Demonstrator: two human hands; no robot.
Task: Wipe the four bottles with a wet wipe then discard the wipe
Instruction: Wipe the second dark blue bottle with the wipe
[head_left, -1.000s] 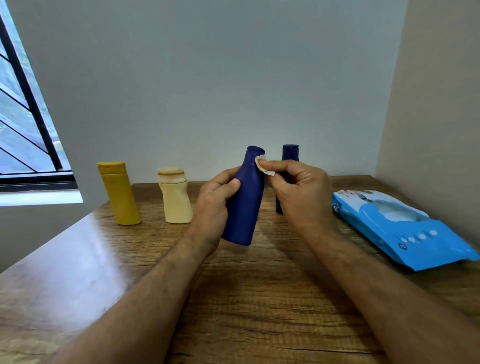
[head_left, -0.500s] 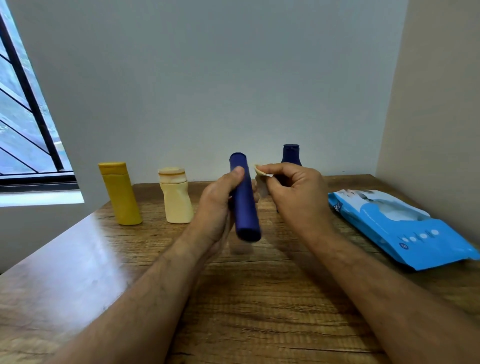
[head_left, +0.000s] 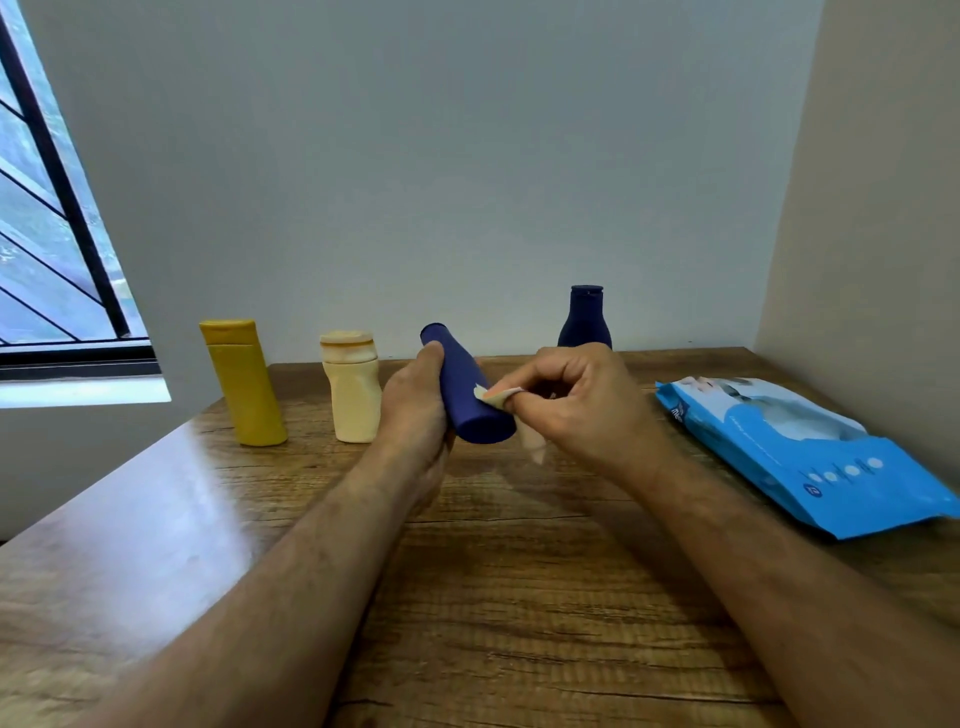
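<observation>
My left hand (head_left: 415, 410) grips a dark blue bottle (head_left: 465, 389) above the table, tilted with its cap end up and to the left and its base toward me. My right hand (head_left: 576, 405) pinches a small off-white wet wipe (head_left: 498, 397) against the bottle's right side near the base; a fold of the wipe hangs below my fingers. A second dark blue bottle (head_left: 584, 319) stands upright behind my right hand, its lower part hidden. A mustard yellow bottle (head_left: 244, 382) and a cream bottle (head_left: 353, 387) stand upright at the left.
A blue wet wipe pack (head_left: 810, 457) lies flat at the right, close to the side wall. The wooden table (head_left: 493, 597) meets the back wall just behind the bottles. A barred window (head_left: 47, 249) is at the far left.
My left hand has tipped the blue bottle from nearly upright to slanting, base toward me. My right hand has carried the wipe from the bottle's neck down to its lower side.
</observation>
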